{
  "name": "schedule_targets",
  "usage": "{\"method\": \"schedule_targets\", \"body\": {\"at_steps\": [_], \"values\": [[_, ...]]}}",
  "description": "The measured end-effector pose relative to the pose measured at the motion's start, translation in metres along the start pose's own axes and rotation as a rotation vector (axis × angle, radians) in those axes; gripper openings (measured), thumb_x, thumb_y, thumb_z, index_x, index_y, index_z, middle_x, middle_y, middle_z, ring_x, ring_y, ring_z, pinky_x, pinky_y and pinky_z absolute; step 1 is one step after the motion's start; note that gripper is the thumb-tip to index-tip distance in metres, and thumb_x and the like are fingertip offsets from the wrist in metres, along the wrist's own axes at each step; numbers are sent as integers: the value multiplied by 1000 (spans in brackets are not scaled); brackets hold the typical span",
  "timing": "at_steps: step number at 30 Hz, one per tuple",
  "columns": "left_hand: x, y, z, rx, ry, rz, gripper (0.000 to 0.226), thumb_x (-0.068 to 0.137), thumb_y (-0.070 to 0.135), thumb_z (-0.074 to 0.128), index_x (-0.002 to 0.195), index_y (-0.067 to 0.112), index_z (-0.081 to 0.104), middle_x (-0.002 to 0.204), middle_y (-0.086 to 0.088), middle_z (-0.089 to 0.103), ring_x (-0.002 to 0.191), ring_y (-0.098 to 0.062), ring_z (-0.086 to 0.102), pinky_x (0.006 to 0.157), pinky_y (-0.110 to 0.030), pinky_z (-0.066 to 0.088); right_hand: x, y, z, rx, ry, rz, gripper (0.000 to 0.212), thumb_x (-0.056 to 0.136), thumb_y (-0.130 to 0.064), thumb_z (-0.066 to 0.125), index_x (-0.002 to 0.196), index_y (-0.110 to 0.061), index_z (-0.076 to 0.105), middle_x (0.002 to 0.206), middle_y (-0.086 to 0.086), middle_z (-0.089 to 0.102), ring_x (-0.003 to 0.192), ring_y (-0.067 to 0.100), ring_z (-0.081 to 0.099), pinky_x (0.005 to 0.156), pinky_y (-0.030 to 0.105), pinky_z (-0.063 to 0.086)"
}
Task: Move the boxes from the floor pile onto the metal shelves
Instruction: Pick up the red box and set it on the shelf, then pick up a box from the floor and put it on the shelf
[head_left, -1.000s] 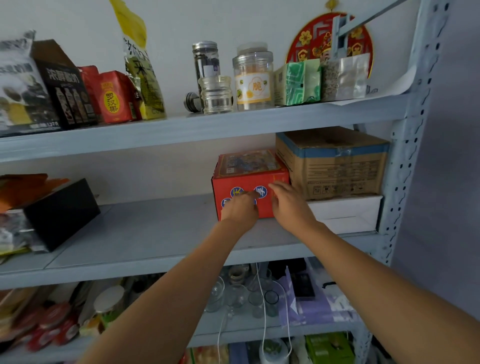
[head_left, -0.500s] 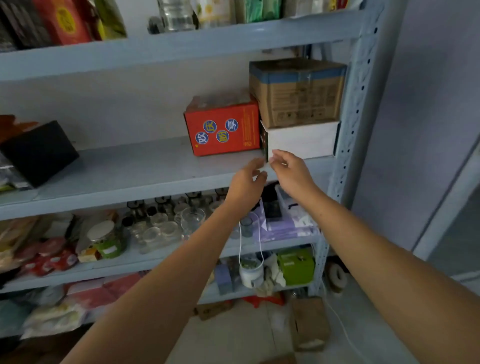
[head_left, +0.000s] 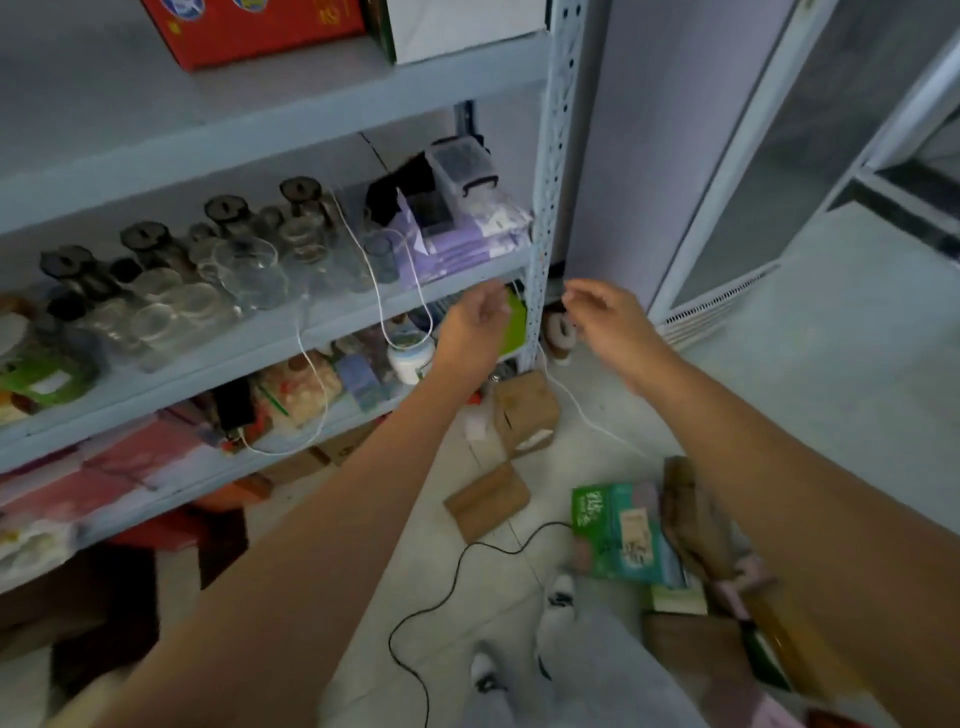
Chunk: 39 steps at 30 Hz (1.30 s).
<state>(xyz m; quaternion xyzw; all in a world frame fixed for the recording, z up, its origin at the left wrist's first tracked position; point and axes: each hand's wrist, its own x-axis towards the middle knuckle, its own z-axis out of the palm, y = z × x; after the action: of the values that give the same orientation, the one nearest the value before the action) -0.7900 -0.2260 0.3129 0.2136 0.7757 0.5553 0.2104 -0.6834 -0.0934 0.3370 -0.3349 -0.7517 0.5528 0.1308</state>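
Lowered left hand, right hand, both empty; two brown boxes on floor.

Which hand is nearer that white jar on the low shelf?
Left. The left hand hovers just to the right of the jar, in front of the shelves; the right hand is farther right, beyond the shelf post.
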Motion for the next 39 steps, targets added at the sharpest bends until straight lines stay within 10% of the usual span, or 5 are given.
{"method": "schedule_targets", "body": {"at_steps": [12,19,29,34,39], "values": [[-4,-40,108,61,-209,-215,35,100,13,51,135,8,54,133,-9,61,124,-22,57,109,-38,42,7,89,-63,57,90,248,15,95,-23,54,101,-25,68,101,7,66,102,28,64,100,53,48],[38,-81,169,25,-195,-400,28,97,7,54,125,10,57,115,-2,61,98,-11,57,68,-10,45,73,162,-96,97,53,397,36,94,-21,50,111,11,52,118,33,56,115,47,53,100,64,41],[123,-255,193,-27,0,-726,38,95,11,54,132,12,57,125,-1,62,103,-10,59,85,-22,47,194,324,-2,130,-14,562,34,92,-24,48,106,6,59,82,8,58,82,22,55,78,39,46],[160,-374,231,-152,19,-821,29,97,5,49,79,27,52,80,6,56,45,8,54,43,-8,41,237,429,82,164,-60,578,25,97,-16,49,118,-15,62,95,-8,59,95,14,55,88,32,47],[207,-481,251,-209,105,-917,67,95,21,58,153,28,26,155,-2,34,138,-24,39,95,-29,35,290,524,128,12,-10,537,41,99,-20,50,139,-12,49,130,3,56,103,9,48,82,18,33]]}}
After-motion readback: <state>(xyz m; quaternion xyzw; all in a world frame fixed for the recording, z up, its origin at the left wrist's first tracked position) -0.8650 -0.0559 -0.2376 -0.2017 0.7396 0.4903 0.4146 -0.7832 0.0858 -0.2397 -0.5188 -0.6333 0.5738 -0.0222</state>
